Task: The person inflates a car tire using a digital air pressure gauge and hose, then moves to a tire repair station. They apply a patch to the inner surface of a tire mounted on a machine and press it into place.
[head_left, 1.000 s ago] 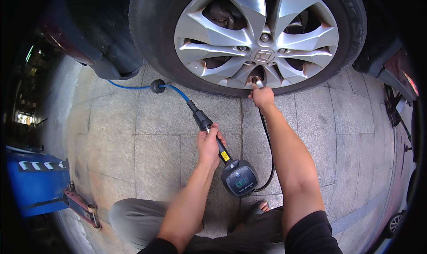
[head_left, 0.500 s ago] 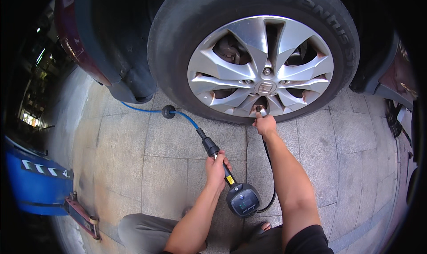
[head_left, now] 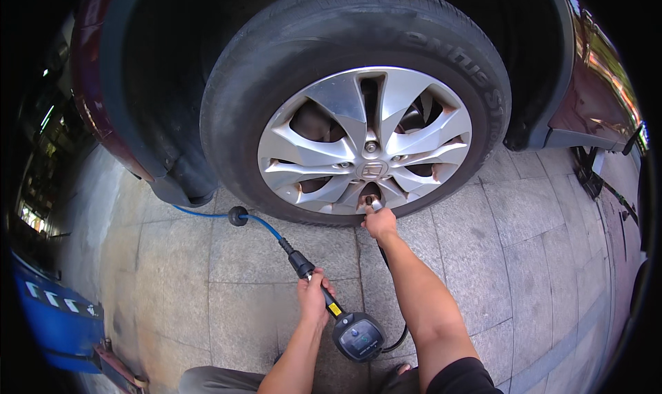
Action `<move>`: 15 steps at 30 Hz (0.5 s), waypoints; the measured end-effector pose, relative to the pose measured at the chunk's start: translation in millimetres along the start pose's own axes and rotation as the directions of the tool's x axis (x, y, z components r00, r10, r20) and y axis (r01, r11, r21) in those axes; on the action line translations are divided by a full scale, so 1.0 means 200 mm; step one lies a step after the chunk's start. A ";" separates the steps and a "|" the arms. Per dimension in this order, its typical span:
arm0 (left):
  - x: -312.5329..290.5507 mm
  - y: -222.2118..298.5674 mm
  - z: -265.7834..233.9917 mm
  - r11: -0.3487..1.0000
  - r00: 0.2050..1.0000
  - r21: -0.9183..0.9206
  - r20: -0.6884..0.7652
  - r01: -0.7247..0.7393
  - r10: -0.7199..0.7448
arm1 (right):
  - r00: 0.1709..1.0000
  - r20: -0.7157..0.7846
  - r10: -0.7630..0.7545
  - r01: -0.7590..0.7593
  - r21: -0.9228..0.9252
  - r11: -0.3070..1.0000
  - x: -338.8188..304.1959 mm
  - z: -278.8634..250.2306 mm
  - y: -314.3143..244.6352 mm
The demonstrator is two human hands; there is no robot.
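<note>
My left hand (head_left: 314,299) is wrapped round the black handle of a digital tyre inflator (head_left: 358,336), whose round gauge head has a small lit screen. A blue air hose (head_left: 262,222) runs into the far end of that handle. From the gauge head, a thin black hose (head_left: 405,335) loops up behind my right forearm. At the lower edge of the silver alloy rim (head_left: 338,101), my right hand (head_left: 380,223) is closed on the air chuck (head_left: 375,204), held at a gap between spokes. My fingers partly hide the chuck, and I cannot see the valve stem. The black tyre (head_left: 238,132) surrounds the rim.
The dark red car body (head_left: 103,111) curves around the wheel on both sides. A blue machine (head_left: 58,318) stands at the lower left, with a reddish metal arm (head_left: 117,366) beside it. A black ball stop (head_left: 238,216) sits on the blue hose, above grey paving (head_left: 469,228).
The view has shifted, so the wheel and both hands appear lower and further left. Both hands keep their grips, with the chuck still at the rim.
</note>
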State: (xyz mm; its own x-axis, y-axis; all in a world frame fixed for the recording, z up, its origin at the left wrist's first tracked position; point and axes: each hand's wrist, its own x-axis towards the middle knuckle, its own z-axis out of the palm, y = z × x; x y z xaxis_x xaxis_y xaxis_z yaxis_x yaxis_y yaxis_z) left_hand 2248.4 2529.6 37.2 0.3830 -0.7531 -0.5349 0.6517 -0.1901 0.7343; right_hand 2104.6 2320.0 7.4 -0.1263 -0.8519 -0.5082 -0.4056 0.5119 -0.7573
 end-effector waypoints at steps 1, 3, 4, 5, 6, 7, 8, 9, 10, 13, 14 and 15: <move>0.00 0.00 0.00 1.000 1.000 0.005 -0.001 0.007 -0.007 | 1.000 -0.011 -0.025 0.025 -0.024 0.999 0.00 0.00 0.00; 0.00 0.00 0.00 1.000 1.000 0.000 0.007 0.005 -0.005 | 1.000 -0.020 -0.022 0.021 -0.044 0.999 0.00 0.00 0.00; 0.00 0.01 0.00 1.000 1.000 0.006 -0.008 0.020 -0.020 | 1.000 -0.015 -0.016 0.016 -0.045 0.999 0.00 0.00 0.00; -0.01 0.01 0.00 1.000 1.000 0.008 0.000 0.010 -0.010 | 0.999 -0.017 -0.032 0.031 -0.053 0.998 0.00 0.00 0.00; -0.01 0.01 0.01 1.000 1.000 0.015 -0.003 0.012 -0.012 | 0.999 -0.011 -0.038 0.037 -0.053 0.998 0.00 0.00 0.00; -0.01 0.01 0.01 1.000 1.000 0.024 -0.010 0.010 -0.010 | 1.000 -0.005 -0.028 0.028 -0.043 0.999 0.00 0.00 0.00; -0.02 0.01 0.01 1.000 1.000 0.019 -0.005 0.011 -0.011 | 1.000 -0.009 -0.027 0.027 -0.036 0.999 0.00 0.00 0.00; -0.02 0.01 0.01 1.000 1.000 0.017 -0.002 0.011 -0.011 | 0.999 -0.007 -0.051 0.051 -0.045 0.998 0.01 0.00 0.00; -0.02 0.01 0.01 1.000 1.000 0.013 0.003 0.012 -0.012 | 0.999 -0.006 -0.053 0.053 -0.047 0.998 0.01 0.01 0.00; -0.01 0.01 0.01 0.999 1.000 0.038 0.003 0.000 0.000 | 0.999 -0.025 -0.042 0.041 -0.053 0.998 0.01 0.01 0.00; -0.01 0.01 0.01 0.999 1.000 0.044 -0.005 -0.001 0.001 | 0.998 -0.026 -0.051 0.050 -0.046 0.998 0.00 0.01 0.00; 0.00 0.00 0.00 0.999 1.000 0.039 0.009 0.000 0.000 | 0.998 -0.026 -0.063 0.062 -0.038 0.997 0.00 0.01 0.00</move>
State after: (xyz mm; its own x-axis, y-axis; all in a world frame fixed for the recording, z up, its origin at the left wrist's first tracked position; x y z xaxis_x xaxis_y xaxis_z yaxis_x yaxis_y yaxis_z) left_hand 2248.1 2529.8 38.5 0.3769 -0.7590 -0.5309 0.6254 -0.2143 0.7503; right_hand 2105.6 2320.3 7.0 -0.1241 -0.8850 -0.4488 -0.4468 0.4537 -0.7711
